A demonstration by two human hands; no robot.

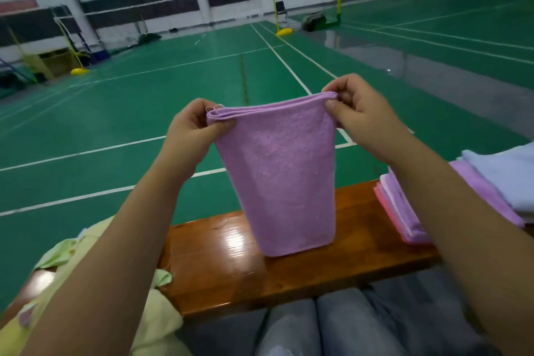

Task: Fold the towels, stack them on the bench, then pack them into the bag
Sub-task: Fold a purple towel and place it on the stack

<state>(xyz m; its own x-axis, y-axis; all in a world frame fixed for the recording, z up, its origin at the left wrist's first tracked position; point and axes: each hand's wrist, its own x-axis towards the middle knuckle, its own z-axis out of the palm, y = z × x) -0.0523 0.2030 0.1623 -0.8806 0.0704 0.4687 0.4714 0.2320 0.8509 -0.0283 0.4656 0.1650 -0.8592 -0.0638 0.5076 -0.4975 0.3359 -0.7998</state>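
A purple towel [283, 173], folded into several layers, hangs upright above the wooden bench [219, 263]. My left hand [192, 131] pinches its top left corner and my right hand [361, 113] pinches its top right corner. Its lower edge hangs just over the bench top. A stack of folded towels [404, 211], pink, white and purple, lies on the bench to the right, partly hidden by my right forearm. No bag is in view.
Loose yellow and pale green towels [156, 318] are heaped on the bench's left end. Pale blue and purple cloth [502, 182] lies at the far right. My knees in grey trousers [332, 326] are against the bench. Beyond lies a green court floor [144, 113].
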